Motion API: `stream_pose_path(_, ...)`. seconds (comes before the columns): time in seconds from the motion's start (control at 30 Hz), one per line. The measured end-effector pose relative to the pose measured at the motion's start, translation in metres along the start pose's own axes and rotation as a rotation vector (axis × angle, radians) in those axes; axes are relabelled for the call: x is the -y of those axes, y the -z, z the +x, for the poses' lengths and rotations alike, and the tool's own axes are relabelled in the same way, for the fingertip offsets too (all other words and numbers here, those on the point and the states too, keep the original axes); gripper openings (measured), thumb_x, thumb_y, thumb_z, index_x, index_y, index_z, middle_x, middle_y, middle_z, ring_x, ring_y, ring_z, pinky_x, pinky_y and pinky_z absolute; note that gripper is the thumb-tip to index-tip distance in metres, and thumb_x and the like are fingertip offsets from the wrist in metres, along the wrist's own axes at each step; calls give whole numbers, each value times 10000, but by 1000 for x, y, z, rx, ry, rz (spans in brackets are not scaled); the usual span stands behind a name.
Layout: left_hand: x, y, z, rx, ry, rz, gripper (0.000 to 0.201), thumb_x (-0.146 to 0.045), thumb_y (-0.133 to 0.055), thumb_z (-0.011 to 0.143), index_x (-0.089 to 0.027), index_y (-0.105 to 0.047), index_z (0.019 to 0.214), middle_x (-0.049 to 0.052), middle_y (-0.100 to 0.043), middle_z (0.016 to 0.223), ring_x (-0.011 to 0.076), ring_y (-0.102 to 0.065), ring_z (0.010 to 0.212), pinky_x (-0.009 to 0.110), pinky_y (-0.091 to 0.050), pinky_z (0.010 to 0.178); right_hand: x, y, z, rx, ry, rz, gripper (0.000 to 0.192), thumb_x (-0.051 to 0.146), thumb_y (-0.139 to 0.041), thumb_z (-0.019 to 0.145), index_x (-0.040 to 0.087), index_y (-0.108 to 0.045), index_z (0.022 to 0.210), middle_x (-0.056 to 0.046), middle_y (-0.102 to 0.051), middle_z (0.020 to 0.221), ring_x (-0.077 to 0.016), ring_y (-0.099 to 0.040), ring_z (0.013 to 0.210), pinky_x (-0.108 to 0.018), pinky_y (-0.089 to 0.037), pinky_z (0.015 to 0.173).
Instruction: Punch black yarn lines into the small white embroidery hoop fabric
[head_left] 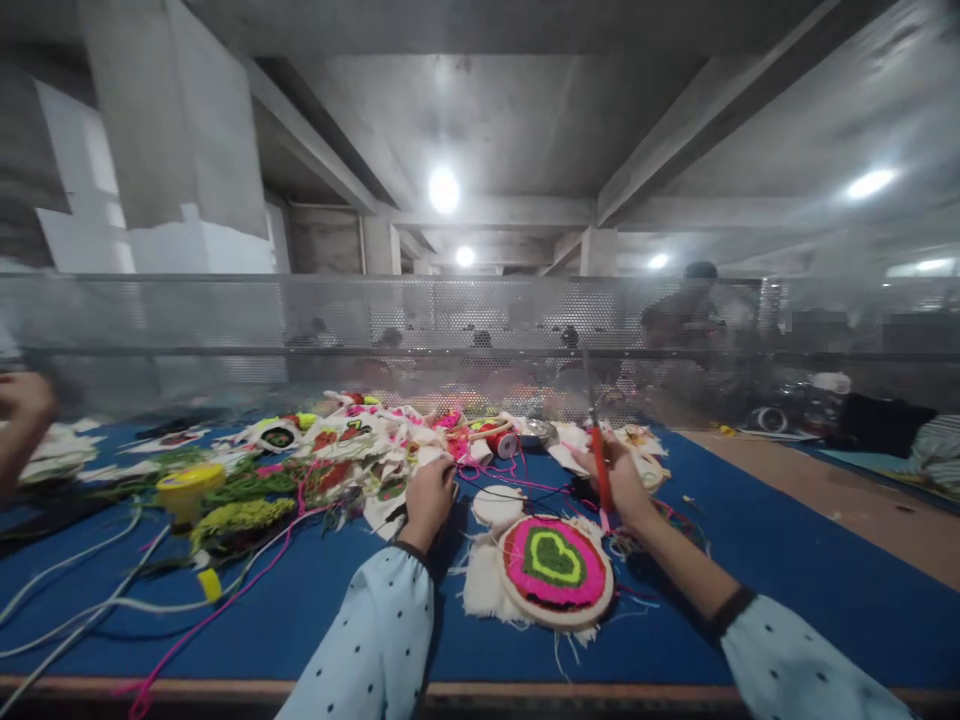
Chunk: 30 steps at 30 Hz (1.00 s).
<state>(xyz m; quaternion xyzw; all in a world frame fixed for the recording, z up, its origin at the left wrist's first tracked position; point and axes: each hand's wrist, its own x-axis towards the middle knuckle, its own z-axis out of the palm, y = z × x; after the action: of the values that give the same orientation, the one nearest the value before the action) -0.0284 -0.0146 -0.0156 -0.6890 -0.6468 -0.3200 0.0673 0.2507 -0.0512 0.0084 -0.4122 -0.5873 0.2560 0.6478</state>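
Observation:
A round embroidery hoop [556, 570] lies on the blue table [787, 580], holding white cloth stitched with a green heart inside pink and red yarn. My right hand [619, 478] is just beyond it, closed around a red punch needle tool [599, 468] held upright. My left hand [428, 500] rests to the left of the hoop, fingers curled on the white fabric pieces [390, 505]; I cannot tell whether it grips one. A small round white patch [499, 503] sits between my hands. Pink yarn [517, 485] runs across there.
A heap of embroidered patches and yarn [315, 460] covers the table's left middle, with a yellow-lidded jar [186, 490], a red thread spool [504, 440] and white cords [82, 600]. Another person's hand [21, 415] is at far left. A mesh screen [480, 330] backs the table.

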Motion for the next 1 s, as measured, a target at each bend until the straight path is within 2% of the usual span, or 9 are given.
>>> stream_pose_path(0.07, 4, -2, -1, 26, 4, 26, 259, -250, -437, 845, -215, -652, 985, 62, -647, 956, 171, -560, 879, 240, -357, 712, -9, -26, -2, 129, -4, -118, 374, 492, -576, 692, 195, -462, 889, -25, -585, 818, -179, -574, 742, -303, -455, 669)
stream_pose_path(0.13, 7, -4, -1, 19, 5, 61, 270, -243, -427, 847, -208, -658, 982, 70, -637, 937, 176, -559, 862, 248, -358, 709, -19, -37, -4, 194, 10, -319, 455, 514, -584, 678, 193, -452, 972, -66, -577, 970, -211, -568, 870, -326, -443, 732)
stream_pose_path(0.23, 9, -7, -2, -8, 2, 89, 294, -245, -393, 860, -192, -651, 990, 84, -629, 924, 187, -561, 854, 258, -359, 692, -30, -28, -9, 205, 89, -697, 549, 499, -617, 657, 182, -449, 1072, -116, -523, 1130, -261, -512, 1030, -347, -414, 798)
stream_pose_path(0.37, 7, -7, 0, 33, 101, 59, 317, -280, -349, 881, -177, -638, 960, 90, -646, 930, 191, -574, 863, 254, -364, 666, -31, -1, -12, 194, 229, -1011, 462, 453, -575, 723, 159, -491, 1069, -116, -542, 1098, -258, -538, 966, -334, -399, 783)
stream_pose_path(0.5, 4, -4, 0, 39, 122, 21, 331, -330, -351, 885, -176, -637, 949, 84, -657, 953, 188, -577, 881, 247, -364, 672, -23, 4, -13, 261, 288, -1061, 393, 436, -534, 762, 168, -519, 1048, -90, -562, 1079, -226, -555, 936, -292, -401, 747)
stream_pose_path(0.63, -3, -1, -3, -14, 44, -63, 320, -327, -361, 886, -187, -639, 962, 70, -657, 967, 173, -572, 892, 242, -369, 710, -15, -4, -19, 364, 340, -1053, 385, 449, -516, 774, 178, -542, 1046, -78, -583, 1048, -215, -556, 924, -282, -399, 750)
stream_pose_path(0.83, -11, 2, -6, -69, -68, -123, 296, -310, -395, 874, -180, -653, 942, 62, -649, 937, 161, -573, 863, 239, -382, 727, -11, -8, -23, 376, 291, -1088, 446, 503, -497, 774, 156, -555, 1049, -103, -581, 1054, -231, -564, 914, -295, -409, 735)
stream_pose_path(1.0, -12, 2, -7, -80, -137, -184, 274, -304, -419, 866, -185, -660, 922, 58, -640, 916, 158, -559, 872, 240, -395, 748, -13, -7, -24, 405, 228, -1060, 431, 499, -531, 757, 194, -576, 1058, -94, -593, 1082, -226, -561, 956, -287, -406, 774)
